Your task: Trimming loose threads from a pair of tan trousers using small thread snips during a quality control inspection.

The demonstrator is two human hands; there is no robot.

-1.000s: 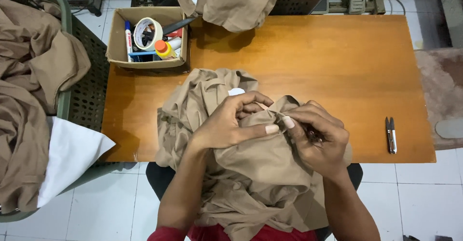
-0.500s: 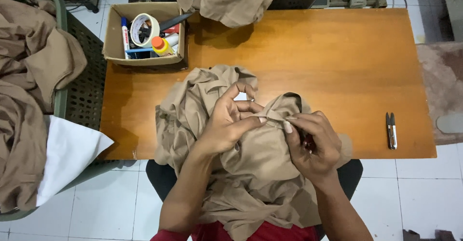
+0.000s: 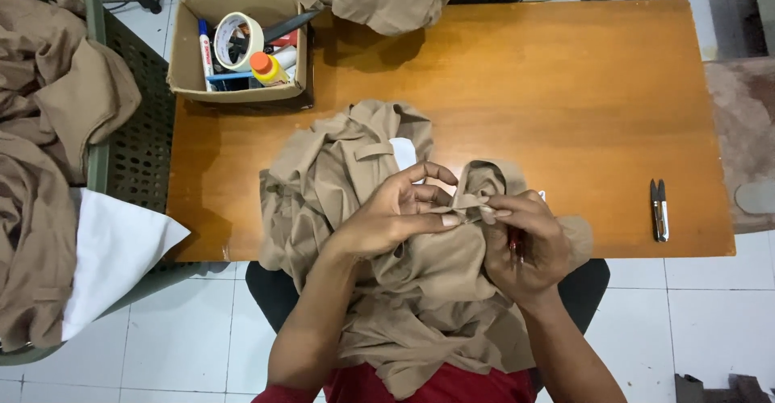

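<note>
I see a crumpled tan cotton garment [image 3: 363,201] heaped at the near edge of the orange-brown wooden bench [image 3: 549,88], spilling off toward my lap at 6 o'clock. My left hand [image 3: 395,213] and right hand [image 3: 525,246] meet over a small raised fold of the cloth; the fingers [image 3: 452,219] of both are pinched narrow on that fold, thumb against forefinger. Something small and reddish shows inside the right palm, too hidden to name. I judge the fabric soft, light and limp, so it would sag unless held by a seam or a bunched edge. At 3 o'clock, well apart, lie small metal thread snips [image 3: 659,208]. At 11 o'clock stands an open cardboard box [image 3: 182,64] with a tape roll, markers and an orange-capped bottle. At 9 o'clock a green perforated plastic basket [image 3: 133,141] holds more tan cloth and a white sheet.
</note>
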